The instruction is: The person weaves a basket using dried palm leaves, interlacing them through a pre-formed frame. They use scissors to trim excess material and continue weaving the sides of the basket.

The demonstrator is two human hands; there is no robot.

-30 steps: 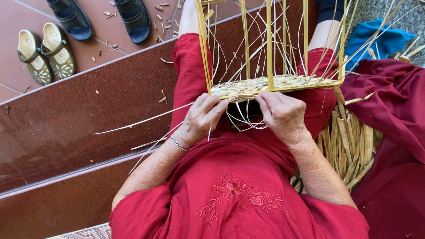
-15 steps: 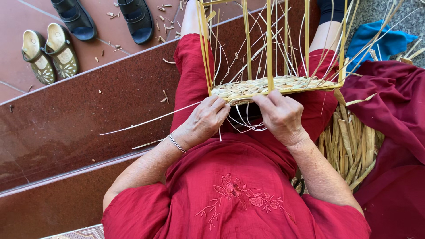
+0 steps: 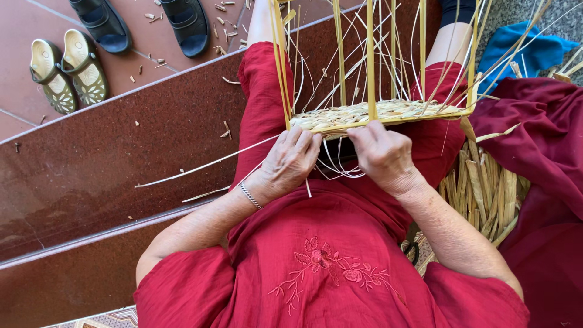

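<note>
Both hands work a half-woven straw basket on the lap: left hand pinching thin strands, right hand fingers curled gripping its rim.

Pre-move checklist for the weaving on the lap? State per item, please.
1. Left hand at the near edge of the woven base: ok.
2. Right hand at the same edge: ok.
3. Base resting level across the lap: ok.
4. Upright stakes standing, none seen broken: ok.
5. Which thin strands the fingers pinch: cannot tell, fingers curl over them.
6. Spare straw bundle beside the right arm: ok.
</note>
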